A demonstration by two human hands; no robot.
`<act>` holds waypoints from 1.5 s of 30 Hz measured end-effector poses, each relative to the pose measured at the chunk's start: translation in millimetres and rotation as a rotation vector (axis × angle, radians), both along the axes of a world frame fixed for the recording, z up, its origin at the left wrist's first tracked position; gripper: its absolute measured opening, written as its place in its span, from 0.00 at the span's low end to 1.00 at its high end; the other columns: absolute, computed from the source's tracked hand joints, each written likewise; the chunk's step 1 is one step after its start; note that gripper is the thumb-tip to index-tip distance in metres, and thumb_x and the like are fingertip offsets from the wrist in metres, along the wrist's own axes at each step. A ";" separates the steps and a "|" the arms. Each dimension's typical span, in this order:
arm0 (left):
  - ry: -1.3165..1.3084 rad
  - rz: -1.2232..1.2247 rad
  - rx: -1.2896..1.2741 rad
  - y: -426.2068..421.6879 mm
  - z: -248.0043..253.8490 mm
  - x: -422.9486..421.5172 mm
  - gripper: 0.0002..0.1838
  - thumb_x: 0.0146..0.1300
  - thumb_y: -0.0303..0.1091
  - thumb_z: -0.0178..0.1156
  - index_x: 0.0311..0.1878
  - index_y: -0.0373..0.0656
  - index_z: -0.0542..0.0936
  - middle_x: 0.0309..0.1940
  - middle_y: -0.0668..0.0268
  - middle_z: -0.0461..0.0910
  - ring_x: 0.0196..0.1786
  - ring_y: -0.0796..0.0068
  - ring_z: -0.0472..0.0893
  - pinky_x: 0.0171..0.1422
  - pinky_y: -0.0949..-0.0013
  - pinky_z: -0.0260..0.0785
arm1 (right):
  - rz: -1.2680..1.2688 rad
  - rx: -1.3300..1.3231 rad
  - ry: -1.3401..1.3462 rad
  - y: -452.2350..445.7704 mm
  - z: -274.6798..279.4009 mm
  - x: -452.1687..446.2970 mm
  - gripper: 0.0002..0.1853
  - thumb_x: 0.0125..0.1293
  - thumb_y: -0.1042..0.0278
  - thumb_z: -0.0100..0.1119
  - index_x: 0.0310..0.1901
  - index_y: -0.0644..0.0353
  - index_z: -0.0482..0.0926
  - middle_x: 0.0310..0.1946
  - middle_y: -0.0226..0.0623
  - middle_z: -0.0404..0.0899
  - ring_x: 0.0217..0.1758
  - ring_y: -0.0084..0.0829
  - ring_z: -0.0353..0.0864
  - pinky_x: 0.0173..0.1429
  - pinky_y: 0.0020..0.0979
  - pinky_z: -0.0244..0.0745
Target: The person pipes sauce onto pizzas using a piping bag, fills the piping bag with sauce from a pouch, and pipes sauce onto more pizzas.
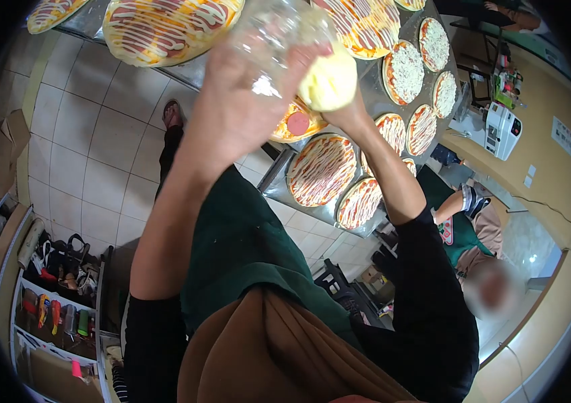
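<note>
Head view: left hand (248,91) is over the steel table (371,84), fingers clenched round a clear plastic bag (285,30), crumpled and a bit blurred

Pale yellow filling (329,80) bulges at the bag's right end, looks to be inside it, also over the table

Right hand (347,113) is over the table too, close up behind the filling; finger ends hidden by the bulge, can't tell if they grip or just prop it

Partly covered pizza (314,125) shows below the bag, by the table's edge; big drizzled pizza (171,30) sits right at the table's left edge, striped pizza (322,170) near its front edge

Co-worker (468,232) is off the table's right side

Risks, my read:
- uneven squeeze could split the thin plastic or push filling out the wrong end, dumping a blob on the covered pizza
- greasy film could slip if the right hand is only propping
- right forearm hangs above pizzas on the table, dipping it could smear toppings
- a bump from the apron (231,235) at the table's front could shift the striped pizza
</note>
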State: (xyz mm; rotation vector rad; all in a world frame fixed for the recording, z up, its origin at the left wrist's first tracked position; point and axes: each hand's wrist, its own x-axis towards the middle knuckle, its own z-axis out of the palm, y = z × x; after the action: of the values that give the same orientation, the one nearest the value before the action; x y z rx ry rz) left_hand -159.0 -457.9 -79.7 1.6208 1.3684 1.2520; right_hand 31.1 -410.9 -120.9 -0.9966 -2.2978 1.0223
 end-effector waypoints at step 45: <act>-0.022 0.294 -0.053 -28.7 -11.7 -39.9 0.10 0.67 0.27 0.52 0.48 0.40 0.80 0.39 0.66 0.79 0.37 0.79 0.75 0.36 0.74 0.67 | 0.104 0.242 0.067 -9.8 -13.8 -58.1 0.19 0.50 0.72 0.67 0.46 0.62 0.79 0.38 0.43 0.83 0.40 0.40 0.83 0.45 0.33 0.78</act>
State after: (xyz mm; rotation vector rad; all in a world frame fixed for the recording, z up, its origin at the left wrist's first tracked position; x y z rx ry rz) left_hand -198.9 -486.6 -91.4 1.4009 1.6557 1.3821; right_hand -27.0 -420.6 -134.7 -0.7417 -2.3697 0.7790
